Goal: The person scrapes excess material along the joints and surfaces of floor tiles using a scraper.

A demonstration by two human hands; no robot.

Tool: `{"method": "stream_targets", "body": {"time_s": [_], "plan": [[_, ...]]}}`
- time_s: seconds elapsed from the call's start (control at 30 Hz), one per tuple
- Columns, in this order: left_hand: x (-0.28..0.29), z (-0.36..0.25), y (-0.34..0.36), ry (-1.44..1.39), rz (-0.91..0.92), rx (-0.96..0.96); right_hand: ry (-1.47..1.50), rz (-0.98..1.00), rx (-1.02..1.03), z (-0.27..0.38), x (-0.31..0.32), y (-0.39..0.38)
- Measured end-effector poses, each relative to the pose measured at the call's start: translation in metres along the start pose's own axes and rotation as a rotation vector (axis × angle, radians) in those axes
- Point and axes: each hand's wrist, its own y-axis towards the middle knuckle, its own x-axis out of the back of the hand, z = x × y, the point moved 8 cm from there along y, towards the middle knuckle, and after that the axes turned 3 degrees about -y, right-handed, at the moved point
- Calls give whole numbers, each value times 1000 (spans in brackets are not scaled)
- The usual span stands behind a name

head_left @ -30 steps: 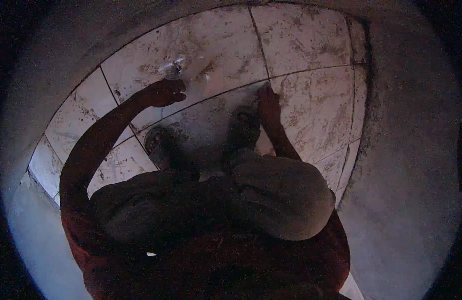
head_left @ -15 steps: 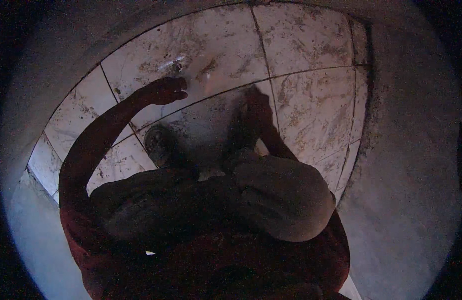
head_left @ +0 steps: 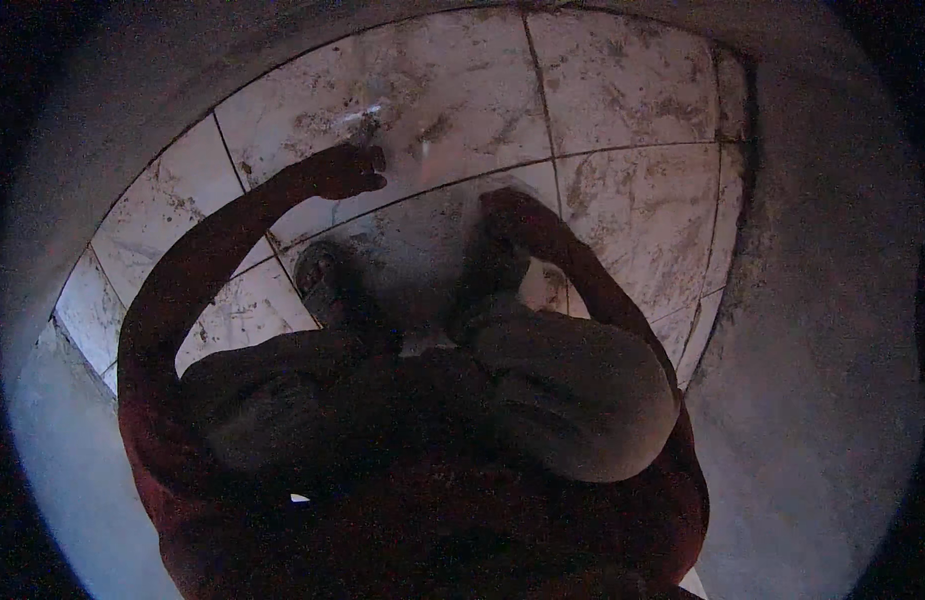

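My left hand [head_left: 348, 172] is just over the grimy white floor tiles [head_left: 632, 230], its fingers loosely curled and apart from the thumb, with nothing visible in it. Just beyond it is a small shiny patch with a dark smudge [head_left: 365, 118], too unclear to name. My right hand [head_left: 512, 215] reaches down by my right foot [head_left: 482, 275], fingers pointing down into shadow; I cannot make out whether it holds anything. My left foot [head_left: 317, 268], in dark open footwear, rests on the tiles below my left hand.
A grey wall [head_left: 822, 260] runs along the right side, with a dark grimy seam at the tiles' edge. More grey surface [head_left: 142, 90] curves around the far and left sides. My bent knees [head_left: 572, 400] fill the lower middle. The light is dim.
My right hand has moved down and inward from the tile joint toward my right foot. My left hand has shifted slightly up and right in the picture, as the whole view shifts a little.
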Motion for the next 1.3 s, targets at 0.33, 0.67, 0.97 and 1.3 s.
{"method": "stream_targets", "body": {"time_s": [0.33, 0.67, 0.97, 1.3], "plan": [[8, -13, -8, -11, 18, -28, 43, -122, 190, -21, 9, 16], [13, -20, -9, -38, 34, -9, 434, -55, -97, -46, 0, 5], [7, -11, -11, -28, 69, 61, 122, -45, 169, -23, 12, 1], [4, -6, -6, -46, -11, -21, 26, -166, 354, -29, 29, 1]]}}
